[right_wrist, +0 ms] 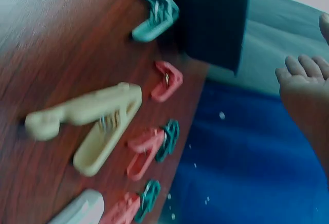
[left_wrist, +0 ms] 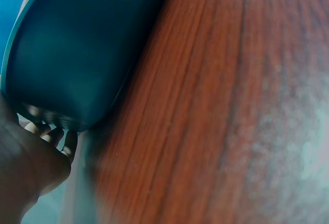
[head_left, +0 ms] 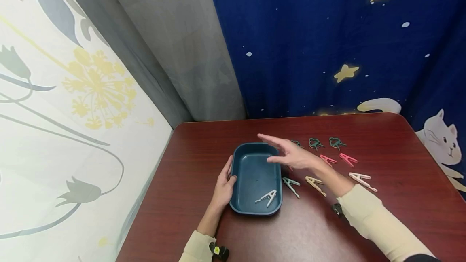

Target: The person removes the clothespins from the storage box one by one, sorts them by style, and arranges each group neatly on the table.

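A deep blue plastic tray [head_left: 251, 185] stands on the table, one white clothespin [head_left: 270, 197] lying inside near its front right corner. My left hand [head_left: 223, 187] holds the tray by its left side, thumb at the rim and fingers along the outer wall. Over the tray's back right edge hovers my right hand [head_left: 293, 156], fingers stretched out, nothing in it. To the tray's right lie a grey-green clothespin [head_left: 291, 186], a yellow clothespin [head_left: 316, 185] and another white clothespin [head_left: 363, 181]. A red clothespin [right_wrist: 167, 81] near the tray is mostly hidden by my right hand in the head view.
Behind lie two more red clothespins [head_left: 328, 160] and a row of dark green wire-like clips [head_left: 315, 144]. The reddish-brown table [head_left: 204, 140] ends at a blue star-patterned curtain [head_left: 309, 51]; a flower-patterned curtain [head_left: 91, 132] hangs at the left.
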`<state>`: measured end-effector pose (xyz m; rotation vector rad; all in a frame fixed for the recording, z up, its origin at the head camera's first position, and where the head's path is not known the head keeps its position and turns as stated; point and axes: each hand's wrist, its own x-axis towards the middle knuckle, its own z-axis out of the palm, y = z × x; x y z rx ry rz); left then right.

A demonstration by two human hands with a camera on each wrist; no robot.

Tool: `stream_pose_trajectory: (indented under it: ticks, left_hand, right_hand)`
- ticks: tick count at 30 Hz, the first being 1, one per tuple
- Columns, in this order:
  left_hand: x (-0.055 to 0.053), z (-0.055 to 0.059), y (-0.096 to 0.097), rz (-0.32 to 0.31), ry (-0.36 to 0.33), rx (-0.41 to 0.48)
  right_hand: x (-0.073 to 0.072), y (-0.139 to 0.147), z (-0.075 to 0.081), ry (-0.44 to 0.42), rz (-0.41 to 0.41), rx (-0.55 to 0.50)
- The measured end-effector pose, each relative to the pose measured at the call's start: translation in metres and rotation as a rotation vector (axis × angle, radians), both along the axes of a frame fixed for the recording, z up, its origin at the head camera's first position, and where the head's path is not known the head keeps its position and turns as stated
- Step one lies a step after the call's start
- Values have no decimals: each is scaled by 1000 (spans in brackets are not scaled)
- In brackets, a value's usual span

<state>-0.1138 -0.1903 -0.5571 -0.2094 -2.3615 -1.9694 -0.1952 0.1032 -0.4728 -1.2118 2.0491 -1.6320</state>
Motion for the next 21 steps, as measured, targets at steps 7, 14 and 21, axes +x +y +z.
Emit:
stream_pose_trajectory:
  ticks: [7, 14, 21]
  left_hand:
    - [0, 1, 0, -5, -11, 2]
    - [-1, 2, 0, -18, 8, 12]
    - [-1, 1, 0, -16, 25, 8]
  right_hand:
    - [-7, -29, -12, -18, 221, 163]
    - [-14, -56, -27, -123, 441, 144]
    - [-13, -73, -35, -267, 522, 229]
